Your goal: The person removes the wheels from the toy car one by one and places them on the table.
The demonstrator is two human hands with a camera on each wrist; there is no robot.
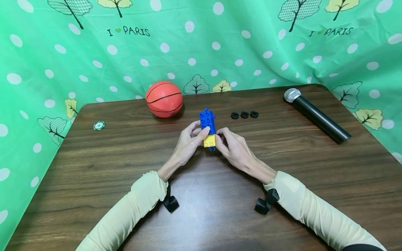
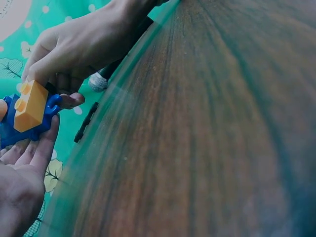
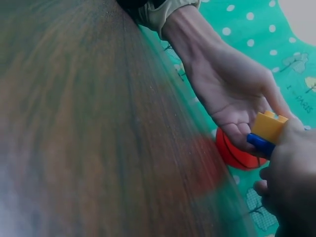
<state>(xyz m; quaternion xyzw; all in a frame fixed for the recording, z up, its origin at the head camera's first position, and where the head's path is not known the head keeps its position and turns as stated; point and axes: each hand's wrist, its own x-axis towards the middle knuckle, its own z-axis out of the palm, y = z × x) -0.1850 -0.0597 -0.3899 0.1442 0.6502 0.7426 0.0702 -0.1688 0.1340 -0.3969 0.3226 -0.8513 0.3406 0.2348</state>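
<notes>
A toy of joined building blocks, a blue block (image 1: pixel 206 120) with a yellow block (image 1: pixel 209 141) at its near end, is held up above the table. My left hand (image 1: pixel 187 143) grips it from the left, thumb on top and fingers underneath. From the right, my right hand (image 1: pixel 233 150) pinches at the yellow block's side with thumb and forefinger. A blue hook-like piece (image 2: pixel 53 104) sticks out at the near end. In the left wrist view something dark shows between the right fingers and the yellow block; I cannot tell what it is.
Three small black wheels (image 1: pixel 244 115) lie in a row beyond the right hand. A red basketball (image 1: pixel 164 99) stands at the back, a microphone (image 1: pixel 317 115) lies at the right, and a green-and-white chip (image 1: pixel 98 126) lies far left. A green curtain (image 1: pixel 201 45) hangs behind the table (image 1: pixel 125 153).
</notes>
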